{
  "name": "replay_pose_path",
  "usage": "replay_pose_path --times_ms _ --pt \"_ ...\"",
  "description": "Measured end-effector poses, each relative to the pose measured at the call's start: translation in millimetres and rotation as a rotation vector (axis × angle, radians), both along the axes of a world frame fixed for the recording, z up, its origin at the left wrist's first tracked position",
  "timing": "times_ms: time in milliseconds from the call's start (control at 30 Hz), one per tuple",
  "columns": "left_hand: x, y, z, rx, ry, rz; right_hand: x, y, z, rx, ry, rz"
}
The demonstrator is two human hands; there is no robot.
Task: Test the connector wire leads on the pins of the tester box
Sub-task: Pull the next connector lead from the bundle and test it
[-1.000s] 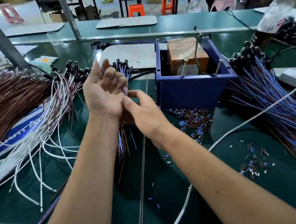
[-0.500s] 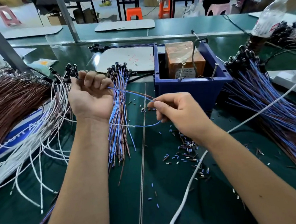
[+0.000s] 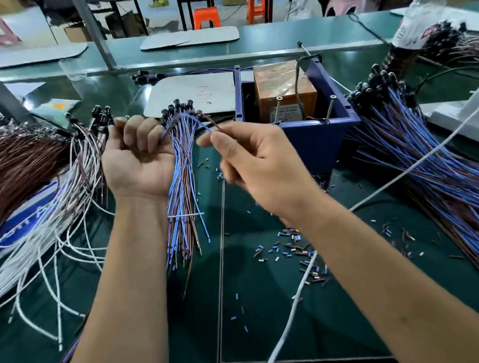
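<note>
Both hands on one thin blue-and-brown connector wire point(image 3: 187, 117), arched between them at 12 o'clock of the green bench mat point(image 3: 269, 319).

We note the left hand point(image 3: 137, 156), palm up, fingers curled into a fist round the wire's left end; the right hand point(image 3: 255, 163) pinches the other end between thumb and forefinger, remaining fingers loosely bent. Under the arch lies a loose bundle of blue and brown leads with black connector heads point(image 3: 181, 201). At 2 o'clock of the right hand stands the open blue plastic tester box point(image 3: 311, 140), holding a tape-wrapped brown block and upright metal screw pins point(image 3: 277, 109); the wire is near it, not touching. Short cut insulation chips point(image 3: 290, 248) scatter at 6 o'clock.
</note>
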State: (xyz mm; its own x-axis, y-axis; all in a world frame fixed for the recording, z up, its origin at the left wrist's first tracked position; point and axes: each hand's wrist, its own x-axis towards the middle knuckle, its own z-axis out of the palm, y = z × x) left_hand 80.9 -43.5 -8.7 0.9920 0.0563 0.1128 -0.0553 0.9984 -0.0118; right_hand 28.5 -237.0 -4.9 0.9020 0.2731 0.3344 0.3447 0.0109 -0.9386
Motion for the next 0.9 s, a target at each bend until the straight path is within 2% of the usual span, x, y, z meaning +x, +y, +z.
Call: replay_pose_path --times_ms 133,300,400,500,567,633,700,900 --pt "-2 12 -1 0.112 0.026 0.084 4 -53 -10 -0.197 0.006 -0.002" --pt "-9 10 9 0.35 -0.066 0.153 4 -102 -23 -0.257 -0.028 -0.204" --pt "-16 -14 16 0.815 -0.146 0.198 5 -107 -34 -0.303 -0.089 -0.274" --pt "-24 -59 11 1.465 -0.232 0.479 4 -103 -42 -0.344 -0.133 -0.271" --pt "-29 -88 0 1.856 -0.458 0.701 4 -103 -45 -0.331 -0.149 -0.266" --pt "-34 -108 -15 2.091 -0.681 0.799 4 -105 -46 -0.3 -0.159 -0.27" --pt "-38 -120 -24 2.148 -0.74 0.756 4 -107 -46 -0.249 -0.15 -0.277" --pt "-35 -123 -33 2.125 -0.71 0.625 5 -110 -50 -0.153 -0.072 -0.315"
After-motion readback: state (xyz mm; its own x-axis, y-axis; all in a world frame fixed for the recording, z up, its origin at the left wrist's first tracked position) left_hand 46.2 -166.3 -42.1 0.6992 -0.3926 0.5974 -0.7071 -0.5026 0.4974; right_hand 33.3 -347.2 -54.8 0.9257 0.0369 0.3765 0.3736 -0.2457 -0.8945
